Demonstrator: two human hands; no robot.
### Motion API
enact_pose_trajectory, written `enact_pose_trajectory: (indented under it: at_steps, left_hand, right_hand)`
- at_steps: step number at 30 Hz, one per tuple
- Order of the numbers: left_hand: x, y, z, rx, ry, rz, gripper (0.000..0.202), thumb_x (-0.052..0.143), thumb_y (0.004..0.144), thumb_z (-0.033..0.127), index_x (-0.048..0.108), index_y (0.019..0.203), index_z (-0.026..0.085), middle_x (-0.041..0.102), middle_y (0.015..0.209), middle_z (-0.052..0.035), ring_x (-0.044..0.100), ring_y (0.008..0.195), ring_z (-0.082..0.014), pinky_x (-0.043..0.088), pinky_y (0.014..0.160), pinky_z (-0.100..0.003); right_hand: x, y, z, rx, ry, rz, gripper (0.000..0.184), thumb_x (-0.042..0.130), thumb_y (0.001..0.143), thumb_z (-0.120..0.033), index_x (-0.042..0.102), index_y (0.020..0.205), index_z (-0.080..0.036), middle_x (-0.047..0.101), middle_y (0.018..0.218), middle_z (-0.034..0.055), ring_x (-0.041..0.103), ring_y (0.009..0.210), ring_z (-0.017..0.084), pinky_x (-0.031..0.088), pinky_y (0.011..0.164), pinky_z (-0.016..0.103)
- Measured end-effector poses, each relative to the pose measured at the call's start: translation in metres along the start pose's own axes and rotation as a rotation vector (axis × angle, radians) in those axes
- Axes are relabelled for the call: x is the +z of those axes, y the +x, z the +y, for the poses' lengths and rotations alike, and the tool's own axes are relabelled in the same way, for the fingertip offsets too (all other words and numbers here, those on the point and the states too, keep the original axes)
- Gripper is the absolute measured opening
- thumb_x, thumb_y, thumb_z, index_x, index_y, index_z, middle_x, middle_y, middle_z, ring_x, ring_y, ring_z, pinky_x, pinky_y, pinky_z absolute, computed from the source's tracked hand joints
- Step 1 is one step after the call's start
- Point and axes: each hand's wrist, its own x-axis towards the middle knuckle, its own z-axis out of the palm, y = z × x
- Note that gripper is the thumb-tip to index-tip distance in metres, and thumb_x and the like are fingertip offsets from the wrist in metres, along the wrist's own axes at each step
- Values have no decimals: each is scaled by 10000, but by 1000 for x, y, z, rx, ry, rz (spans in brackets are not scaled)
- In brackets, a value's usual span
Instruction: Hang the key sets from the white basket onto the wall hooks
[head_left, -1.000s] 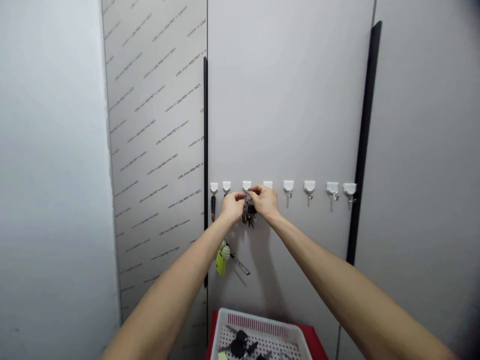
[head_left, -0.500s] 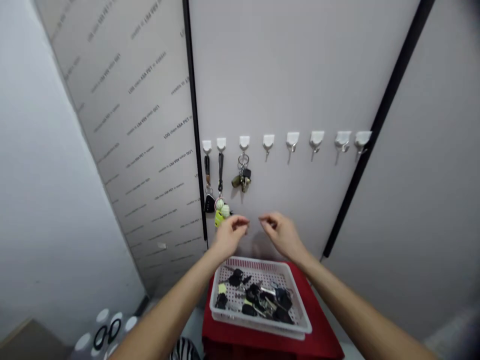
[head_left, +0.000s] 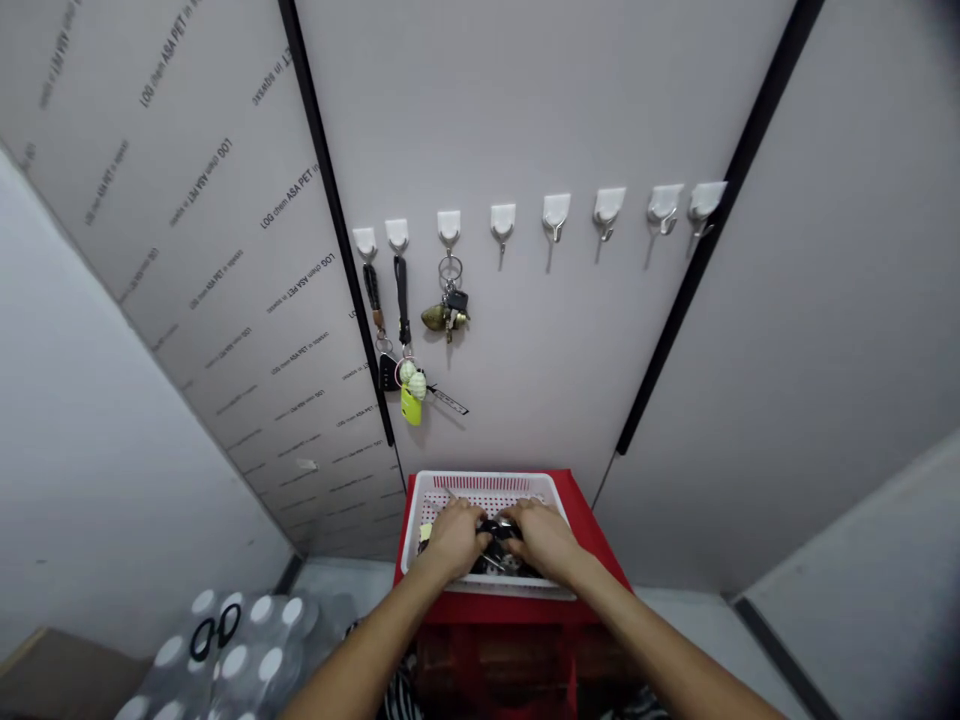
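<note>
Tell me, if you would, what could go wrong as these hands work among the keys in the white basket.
The left hand and right hand are close together over the bunched keys, so a ring or fob might snag and drag up its neighbours. The white plastic basket nearly fills the red stand top, so a hard tug could possibly shift it toward the edge.

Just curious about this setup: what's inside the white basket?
Keys lie in the basket, but the left hand and right hand cover most of them, so the rest cannot be seen.
</note>
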Motion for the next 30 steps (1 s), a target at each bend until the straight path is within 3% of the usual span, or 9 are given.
enact_pose_trajectory:
  at_steps: [6, 14, 18, 22, 25, 30]
  left_hand:
    - [-3, -3, -1, -87, -47, 11, 252, 428, 623, 227, 525, 849, 173, 548, 830, -77, 462, 803, -194, 313, 700, -279]
    - [-2, -5, -2, 47, -118, 31, 169, 462, 605, 241, 523, 755, 191, 529, 777, -28, 445, 776, -157, 312, 684, -239]
    - [-4, -6, -1, 66, -208, 43, 167, 450, 610, 203, 497, 770, 187, 524, 783, -16, 442, 764, -141, 313, 676, -228]
    - [-4, -8, -1, 94, -408, 15, 442, 505, 580, 233, 383, 1004, 225, 524, 846, -4, 448, 776, -141, 321, 674, -225]
    - [-2, -6, -2, 81, -534, 11, 534, 528, 565, 243, 335, 1063, 220, 527, 828, -4, 452, 764, -138, 326, 674, -223]
    - [4, 0, -1, 83, -786, -54, 295, 502, 588, 232, 489, 874, 163, 539, 726, -7, 465, 674, -112, 340, 622, -204]
  right_hand:
    - [8, 4, 4, -23, 137, 58, 208, 452, 624, -297, 518, 777, -173, 554, 818, 65, 479, 786, 185, 316, 653, 256]
    - [9, 8, 6, -34, 419, 149, 127, 410, 641, -244, 504, 651, -160, 552, 666, 26, 477, 651, 133, 319, 588, 225]
    - [8, 13, 9, 23, 720, 199, 146, 412, 636, -275, 469, 597, -146, 496, 555, -6, 444, 544, 103, 323, 528, 214]
    - [3, 17, 11, 176, 1096, 257, 193, 440, 615, -334, 423, 571, -146, 418, 475, -41, 380, 440, 68, 301, 437, 193]
    - [-3, 17, 7, 251, 1340, 250, 217, 471, 595, -359, 406, 576, -153, 430, 484, -43, 361, 400, 51, 286, 389, 181]
    - [-18, 16, -9, 292, 1612, 182, 226, 521, 561, -345, 391, 629, -173, 496, 549, -27, 441, 431, 62, 344, 408, 190]
